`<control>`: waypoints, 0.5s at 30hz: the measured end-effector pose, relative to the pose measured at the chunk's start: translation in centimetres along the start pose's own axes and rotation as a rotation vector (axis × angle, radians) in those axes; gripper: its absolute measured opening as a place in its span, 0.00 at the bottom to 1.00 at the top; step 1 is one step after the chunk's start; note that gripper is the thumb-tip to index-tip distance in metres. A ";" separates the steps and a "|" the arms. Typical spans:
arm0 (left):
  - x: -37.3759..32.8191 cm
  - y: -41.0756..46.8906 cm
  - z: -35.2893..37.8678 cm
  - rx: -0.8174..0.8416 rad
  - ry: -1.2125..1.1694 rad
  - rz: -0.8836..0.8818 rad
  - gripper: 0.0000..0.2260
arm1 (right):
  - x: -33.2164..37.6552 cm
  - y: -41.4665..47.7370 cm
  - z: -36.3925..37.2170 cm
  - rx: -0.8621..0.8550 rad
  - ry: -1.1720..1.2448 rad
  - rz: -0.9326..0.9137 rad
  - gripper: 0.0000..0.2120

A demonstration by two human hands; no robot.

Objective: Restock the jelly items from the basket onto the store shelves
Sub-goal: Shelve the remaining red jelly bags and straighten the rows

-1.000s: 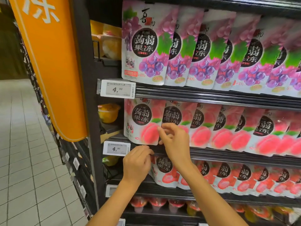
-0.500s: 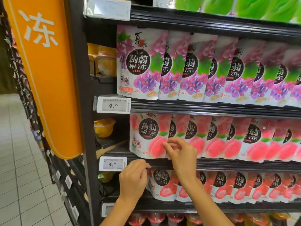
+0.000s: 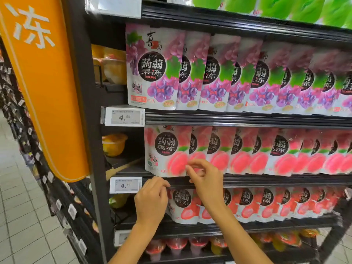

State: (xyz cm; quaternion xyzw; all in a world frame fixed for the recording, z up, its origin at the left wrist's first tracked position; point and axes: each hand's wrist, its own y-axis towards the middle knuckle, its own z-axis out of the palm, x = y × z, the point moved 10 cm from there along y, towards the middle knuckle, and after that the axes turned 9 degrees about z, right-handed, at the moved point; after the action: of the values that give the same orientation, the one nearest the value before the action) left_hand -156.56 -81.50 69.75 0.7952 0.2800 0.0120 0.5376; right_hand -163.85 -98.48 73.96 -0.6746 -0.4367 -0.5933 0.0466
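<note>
Peach jelly pouches [image 3: 165,151] stand in a row on the middle shelf, pink and white with a black round label. My right hand [image 3: 204,180] is at the front pouch's lower right edge, its curled fingertips pinching that edge. My left hand [image 3: 151,201] is just below, with curled fingers hooked on the black shelf rail [image 3: 266,181] beside a price tag [image 3: 125,185]. Grape jelly pouches [image 3: 150,69] fill the shelf above and strawberry jelly pouches [image 3: 266,202] the shelf below. No basket is in view.
An orange sign panel [image 3: 43,88] hangs at the shelf's left end. Yellow jelly cups [image 3: 114,143] sit behind the black upright. Green pouches [image 3: 285,6] line the top shelf and red jelly cups [image 3: 177,244] the bottom one. A tiled aisle floor [image 3: 22,225] lies to the left.
The front peach pouch has slid a little to the right along the shelf, out from under the upper price tag. My right hand has dropped toward its lower edge. The left hand stays on the rail.
</note>
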 end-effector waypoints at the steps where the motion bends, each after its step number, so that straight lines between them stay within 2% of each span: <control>1: 0.0 0.0 0.0 0.007 0.011 -0.013 0.12 | -0.1 0.0 0.1 0.011 -0.012 0.003 0.04; 9: -0.3 -0.1 0.0 0.062 0.034 -0.048 0.11 | -1.1 -0.1 -0.6 0.047 0.001 0.077 0.02; 15: -0.3 -0.9 0.6 0.071 0.038 -0.086 0.09 | -3.2 -0.6 -2.1 0.051 0.103 0.199 0.05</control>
State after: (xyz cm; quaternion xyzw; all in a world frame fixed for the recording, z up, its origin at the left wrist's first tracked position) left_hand -157.04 -81.90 68.87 0.8008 0.3243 -0.0057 0.5035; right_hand -165.60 -101.03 71.60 -0.6817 -0.3796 -0.6085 0.1446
